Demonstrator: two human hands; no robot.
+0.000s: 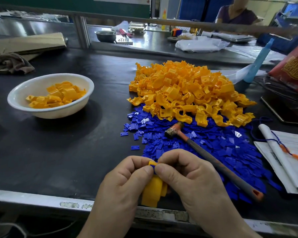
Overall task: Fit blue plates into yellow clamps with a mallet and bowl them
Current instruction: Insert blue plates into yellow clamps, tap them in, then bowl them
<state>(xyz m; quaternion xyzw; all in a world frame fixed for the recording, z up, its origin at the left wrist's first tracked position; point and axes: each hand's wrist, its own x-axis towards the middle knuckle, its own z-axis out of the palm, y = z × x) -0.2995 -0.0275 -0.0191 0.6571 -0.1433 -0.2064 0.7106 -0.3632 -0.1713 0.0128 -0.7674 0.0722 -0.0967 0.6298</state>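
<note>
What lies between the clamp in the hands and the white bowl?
Nothing visible. The yellow clamp, gripped by left hand and right hand, has only bare black table between it and the white bowl at left. The mallet lies off to the right.

One yellow clamp [152,191] is held on end over the near edge of the surface [76,152], gripped by the left hand [126,182], and a blue plate [153,169] is pinched against its top by the right hand [187,177]. A tall heap of yellow clamps [187,90] is piled farther back, overlapping a wide spread of loose blue plates [230,148]. The mallet [213,160], with a taped head and a grey, orange-tipped handle, is laid across those plates. More clamps [58,95] are gathered in the white bowl [33,88], well apart on the left.
</note>
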